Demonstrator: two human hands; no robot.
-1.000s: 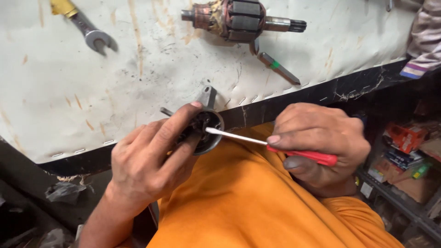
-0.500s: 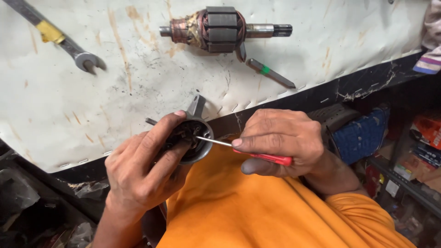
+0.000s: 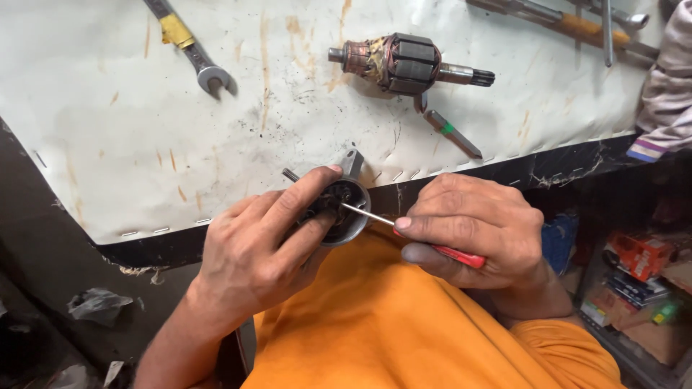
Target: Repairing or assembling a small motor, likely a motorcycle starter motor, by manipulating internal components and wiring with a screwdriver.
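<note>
My left hand [image 3: 263,241] grips a small round grey metal motor housing [image 3: 346,210] over my lap, thumb across its top. A thin bolt sticks out of the housing to the upper left. My right hand [image 3: 479,230] holds a red-handled screwdriver [image 3: 450,252], its thin steel shaft reaching left with the tip inside the housing. Both hands hover just in front of the edge of the white workbench [image 3: 108,151]. An orange cloth [image 3: 389,324] covers my lap below.
On the bench lie a motor armature with copper windings [image 3: 404,63], a small green-banded tool bit [image 3: 453,134], a spanner with yellow tape [image 3: 189,49] and long tools [image 3: 569,20] at the far right. Boxes and clutter [image 3: 641,274] sit low at the right.
The view has shifted, so the bench items sit lower and further right. My right hand has closed in on the housing, and the screwdriver tip has gone deeper into it.
</note>
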